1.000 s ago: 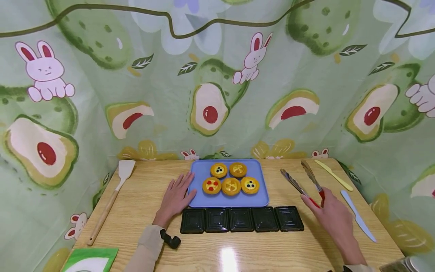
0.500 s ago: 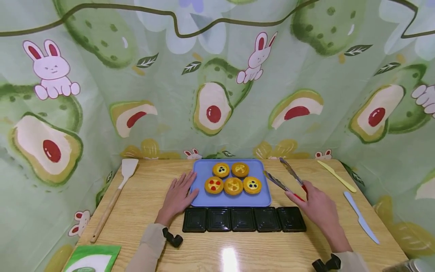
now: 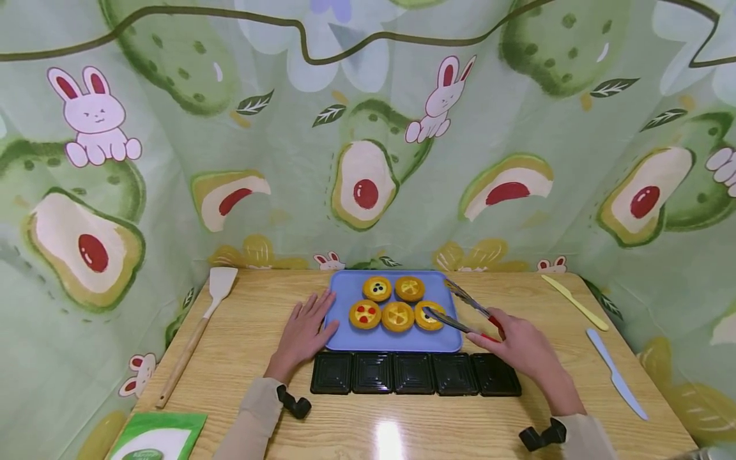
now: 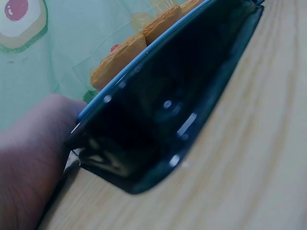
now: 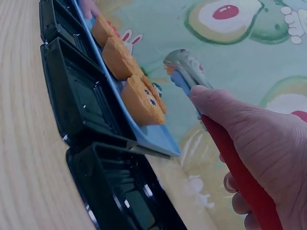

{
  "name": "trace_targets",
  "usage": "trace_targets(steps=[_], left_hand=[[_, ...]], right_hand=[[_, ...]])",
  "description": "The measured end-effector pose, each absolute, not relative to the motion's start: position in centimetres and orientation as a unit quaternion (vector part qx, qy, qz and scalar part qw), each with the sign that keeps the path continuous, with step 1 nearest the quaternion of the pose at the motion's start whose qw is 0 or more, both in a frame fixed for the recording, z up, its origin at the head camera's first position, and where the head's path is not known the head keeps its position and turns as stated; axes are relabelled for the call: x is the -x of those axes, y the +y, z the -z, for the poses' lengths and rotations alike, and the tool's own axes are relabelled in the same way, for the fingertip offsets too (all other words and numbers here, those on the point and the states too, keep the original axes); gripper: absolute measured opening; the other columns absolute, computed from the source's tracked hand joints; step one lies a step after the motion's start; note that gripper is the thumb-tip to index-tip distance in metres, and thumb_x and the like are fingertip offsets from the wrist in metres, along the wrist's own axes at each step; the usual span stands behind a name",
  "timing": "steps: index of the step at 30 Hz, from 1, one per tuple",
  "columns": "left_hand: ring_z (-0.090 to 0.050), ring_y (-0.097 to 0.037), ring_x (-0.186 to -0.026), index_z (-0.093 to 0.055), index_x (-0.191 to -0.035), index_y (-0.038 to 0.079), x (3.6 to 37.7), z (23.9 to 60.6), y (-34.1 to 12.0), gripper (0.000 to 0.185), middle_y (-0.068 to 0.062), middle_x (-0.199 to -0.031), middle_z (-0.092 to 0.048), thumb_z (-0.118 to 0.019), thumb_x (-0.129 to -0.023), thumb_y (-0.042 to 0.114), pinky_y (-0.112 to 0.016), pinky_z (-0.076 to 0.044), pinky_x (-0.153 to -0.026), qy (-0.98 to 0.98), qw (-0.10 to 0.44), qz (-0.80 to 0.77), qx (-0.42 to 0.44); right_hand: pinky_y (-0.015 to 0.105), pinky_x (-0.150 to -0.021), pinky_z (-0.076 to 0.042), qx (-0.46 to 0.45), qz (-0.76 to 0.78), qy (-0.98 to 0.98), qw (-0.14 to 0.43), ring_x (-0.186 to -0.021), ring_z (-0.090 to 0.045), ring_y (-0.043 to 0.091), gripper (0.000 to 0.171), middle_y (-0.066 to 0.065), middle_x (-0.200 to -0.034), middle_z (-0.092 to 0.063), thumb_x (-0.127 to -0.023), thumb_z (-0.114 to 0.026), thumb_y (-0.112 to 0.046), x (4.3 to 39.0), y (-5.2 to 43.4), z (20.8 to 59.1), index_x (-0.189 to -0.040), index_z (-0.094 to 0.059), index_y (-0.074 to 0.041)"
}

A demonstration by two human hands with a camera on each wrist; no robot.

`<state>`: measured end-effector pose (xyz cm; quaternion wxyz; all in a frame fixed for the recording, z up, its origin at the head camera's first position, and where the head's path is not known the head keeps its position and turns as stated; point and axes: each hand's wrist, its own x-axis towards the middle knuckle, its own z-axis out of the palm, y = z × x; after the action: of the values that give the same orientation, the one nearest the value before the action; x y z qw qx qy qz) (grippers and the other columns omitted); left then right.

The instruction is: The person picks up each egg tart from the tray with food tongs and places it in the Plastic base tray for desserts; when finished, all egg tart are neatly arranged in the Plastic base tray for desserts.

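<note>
Several yellow tarts (image 3: 398,315) sit on a blue tray (image 3: 445,343) at the table's middle. My right hand (image 3: 517,345) grips red-handled metal tongs (image 3: 462,312), their arms spread over the tray's right side by the blueberry tart (image 3: 428,316). The right wrist view shows the tongs (image 5: 189,72) above that tart (image 5: 142,101). My left hand (image 3: 301,332) lies flat on the table, fingers touching the tray's left edge. A row of black plastic cups (image 3: 415,373) lines the tray's near side; the left wrist view shows one cup (image 4: 163,120) close up.
A wooden-handled spatula (image 3: 195,332) lies at the left. A yellow knife (image 3: 574,301) and a blue knife (image 3: 616,374) lie at the right. A green-and-white card (image 3: 155,437) sits at the near left corner. Printed cloth walls surround the wooden table (image 3: 241,409).
My right hand has carried the tongs leftward from the table's right side to over the tray's right edge. The left hand has stayed put.
</note>
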<state>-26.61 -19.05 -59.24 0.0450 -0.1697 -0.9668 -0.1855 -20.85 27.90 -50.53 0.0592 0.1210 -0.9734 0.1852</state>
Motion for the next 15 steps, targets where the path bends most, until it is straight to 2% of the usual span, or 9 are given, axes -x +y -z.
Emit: trace_targets(steps=[10, 15], left_hand=[[-0.014, -0.029, -0.161, -0.018, -0.169, 0.028, 26.7, 59.4, -19.0, 0.073, 0.008, -0.174, -0.013, -0.038, -0.107, 0.061, -0.057, -0.008, -0.128, -0.969, 0.040, 0.178, 0.166], [-0.013, -0.029, -0.162, -0.019, -0.169, 0.028, 26.8, 59.6, -19.1, 0.073, 0.007, -0.174, -0.013, -0.036, -0.107, 0.062, -0.057, -0.009, -0.128, -0.970, 0.042, 0.174, 0.166]], right_hand=[[0.030, -0.051, -0.027, -0.131, -0.188, -0.973, 0.038, -0.055, -0.037, 0.014, 0.073, -0.003, -0.065, -0.036, -0.085, -0.072, -0.072, 21.6, 27.2, 50.5, -0.123, -0.069, -0.011], [0.029, -0.051, -0.027, -0.139, -0.182, -0.973, 0.026, -0.055, -0.038, 0.013, 0.065, -0.004, -0.063, -0.035, -0.084, -0.072, -0.074, 21.7, 27.1, 51.3, -0.110, -0.069, -0.015]])
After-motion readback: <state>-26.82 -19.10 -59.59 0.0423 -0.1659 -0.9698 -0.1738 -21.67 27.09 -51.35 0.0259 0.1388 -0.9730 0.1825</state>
